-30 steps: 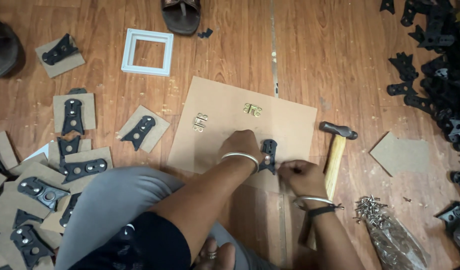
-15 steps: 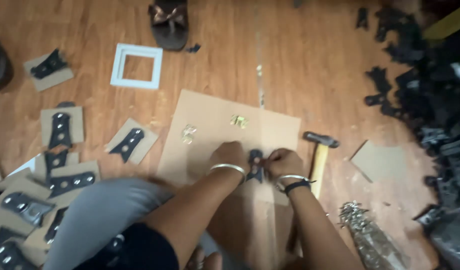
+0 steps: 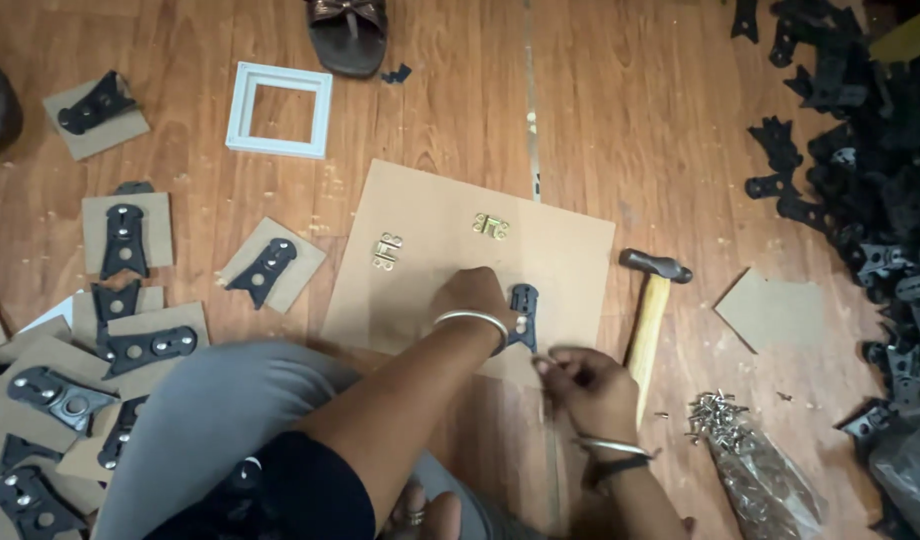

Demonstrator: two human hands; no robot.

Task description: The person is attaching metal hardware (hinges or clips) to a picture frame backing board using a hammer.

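Centrally: black metal bracket (image 3: 523, 315), flat, waisted, riveted, on brown cardboard sheet (image 3: 430, 240) near its lower right edge; long axis running away from wearer, slightly tilted. Left hand (image 3: 472, 300) pressing down beside bracket's left edge, fingers curled, grip on bracket unclear. Right hand (image 3: 585, 385) just below bracket, fingertips pinched together, item between them too small to tell. Wooden-handled hammer (image 3: 648, 315) lying just off sheet's right edge. Bare wood floor beyond sheet's top edge.

The right hand (image 3: 590, 385) has drawn back off the black bracket (image 3: 523, 315), which the left hand (image 3: 472, 300) now presses alone.
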